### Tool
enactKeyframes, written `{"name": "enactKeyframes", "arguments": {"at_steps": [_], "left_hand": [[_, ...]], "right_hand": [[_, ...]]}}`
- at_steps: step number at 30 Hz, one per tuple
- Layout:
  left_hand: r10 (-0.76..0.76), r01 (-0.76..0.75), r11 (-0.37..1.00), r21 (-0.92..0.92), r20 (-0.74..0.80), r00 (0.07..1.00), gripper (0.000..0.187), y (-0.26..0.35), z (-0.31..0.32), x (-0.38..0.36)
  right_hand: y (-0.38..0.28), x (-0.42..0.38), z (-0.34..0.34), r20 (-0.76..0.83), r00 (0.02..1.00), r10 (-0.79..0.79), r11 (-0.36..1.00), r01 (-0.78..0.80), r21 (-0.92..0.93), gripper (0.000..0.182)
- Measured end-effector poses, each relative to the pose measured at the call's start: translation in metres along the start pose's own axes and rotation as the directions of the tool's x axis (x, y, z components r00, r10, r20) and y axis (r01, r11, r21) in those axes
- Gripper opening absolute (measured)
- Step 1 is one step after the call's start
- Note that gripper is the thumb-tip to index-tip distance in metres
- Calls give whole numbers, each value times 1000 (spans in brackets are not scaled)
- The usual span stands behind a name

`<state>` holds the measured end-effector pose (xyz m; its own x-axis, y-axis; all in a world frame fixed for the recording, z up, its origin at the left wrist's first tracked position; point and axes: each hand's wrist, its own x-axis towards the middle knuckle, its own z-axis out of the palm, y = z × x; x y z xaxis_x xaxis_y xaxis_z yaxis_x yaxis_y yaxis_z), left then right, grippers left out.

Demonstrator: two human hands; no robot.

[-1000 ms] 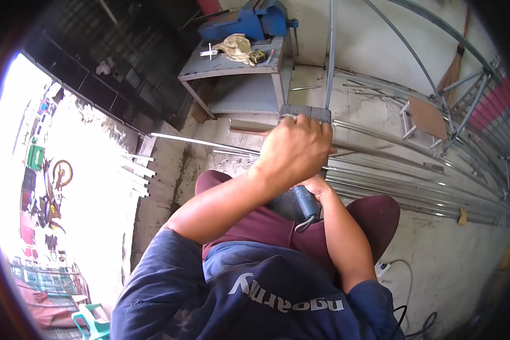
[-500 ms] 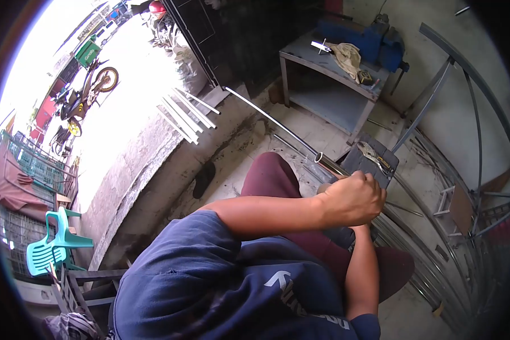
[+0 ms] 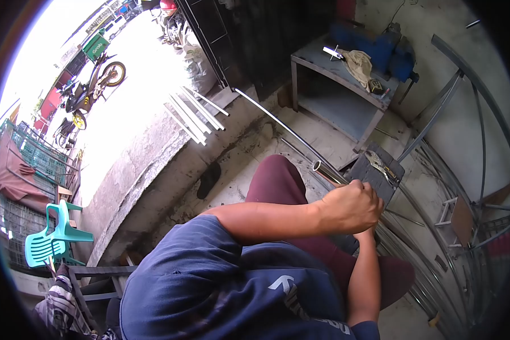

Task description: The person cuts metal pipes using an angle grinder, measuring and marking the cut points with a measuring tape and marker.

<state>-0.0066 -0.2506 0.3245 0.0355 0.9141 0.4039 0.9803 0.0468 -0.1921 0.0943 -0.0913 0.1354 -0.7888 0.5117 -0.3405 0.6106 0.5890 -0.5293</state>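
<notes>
My left hand [image 3: 351, 207] is closed in a fist around a shiny metal tube [image 3: 327, 172], whose open round end sticks out toward the upper left. The rest of the tube is hidden behind the fist. Just below it, my right hand [image 3: 366, 233] is mostly covered by the left one, so its fingers do not show. Beside the hands is a dark block [image 3: 360, 173] with metal locking pliers [image 3: 381, 165] lying on it.
A metal table [image 3: 345, 76] bears a blue vise [image 3: 394, 48], a cloth [image 3: 357, 67] and a tape measure [image 3: 375, 86]. Long metal tubes [image 3: 419, 266] lie at the right. White tubes [image 3: 192, 118] rest on the ledge. A green chair [image 3: 56, 238] stands at the left.
The view has shifted slightly, so the table and block appear farther right. My left fist sits a little lower relative to the block, and the tube's open end is nearer the block.
</notes>
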Motion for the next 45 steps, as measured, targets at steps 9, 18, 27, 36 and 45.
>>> {"name": "enactKeyframes", "arguments": {"at_steps": [9, 18, 27, 36, 45], "left_hand": [[14, -14, 1000, 15, -41, 999, 24, -17, -3, -15], [-22, 21, 1000, 7, 214, 977, 19, -57, -3, -74], [-115, 87, 983, 159, 172, 979, 25, -91, -68, -134], [-657, 645, 753, 125, 94, 748, 10, -278, -47, -283], [-348, 533, 820, -210, 556, 755, 24, -194, 47, -221]], "right_hand": [[-2, -52, -12, 44, 984, -174, 951, 179, -252, 51], [-8, -153, -70, -572, 662, -484, 874, 395, -283, 61], [192, -92, -72, -269, 927, 261, 901, -334, -276, 24], [208, -143, -113, -639, 762, 107, 900, -348, -263, 47], [77, -176, -48, -326, 945, 20, 998, -36, -42, 32]]}}
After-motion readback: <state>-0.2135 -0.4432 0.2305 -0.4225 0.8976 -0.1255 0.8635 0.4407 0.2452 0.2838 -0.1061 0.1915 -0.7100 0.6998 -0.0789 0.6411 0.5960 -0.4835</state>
